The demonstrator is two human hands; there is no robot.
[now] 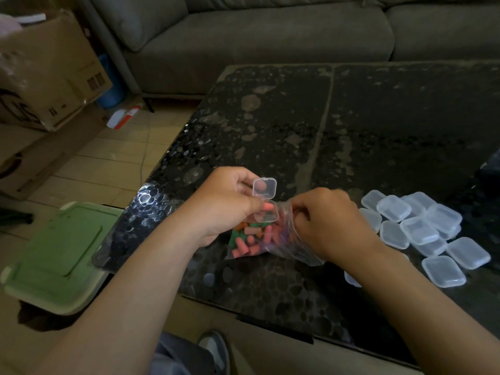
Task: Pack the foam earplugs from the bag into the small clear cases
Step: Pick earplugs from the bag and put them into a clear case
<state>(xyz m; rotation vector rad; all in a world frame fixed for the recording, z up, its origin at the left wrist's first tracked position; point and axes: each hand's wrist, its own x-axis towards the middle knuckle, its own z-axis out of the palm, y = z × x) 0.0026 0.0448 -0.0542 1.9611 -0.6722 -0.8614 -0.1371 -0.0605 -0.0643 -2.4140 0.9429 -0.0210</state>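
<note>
Right hand (pixel 330 223), centre frame: fingertips hidden in the mouth of the bag (pixel 290 246), pinching its film. Left hand (pixel 230 204) grips an open clear case (pixel 266 215), with a pink earplug (pixel 268 206) at the thumb tip. Other earplugs (pixel 247 239) lie bagged near the lower edge of the table (pixel 378 131). Closed cases (pixel 419 228) are piled at right, one partly behind the forearm. The tabletop extends upward to the sofa (pixel 270 39).

Right hand (pixel 324 220) fingertips buried in bag (pixel 293 246) mouth, unseen. Left hand (pixel 224 207) covers bag's left corner; its fingertips (pixel 260 187) blur behind open case (pixel 267 216). Below right wrist, one clear case (pixel 351 281) mostly under forearm.
</note>
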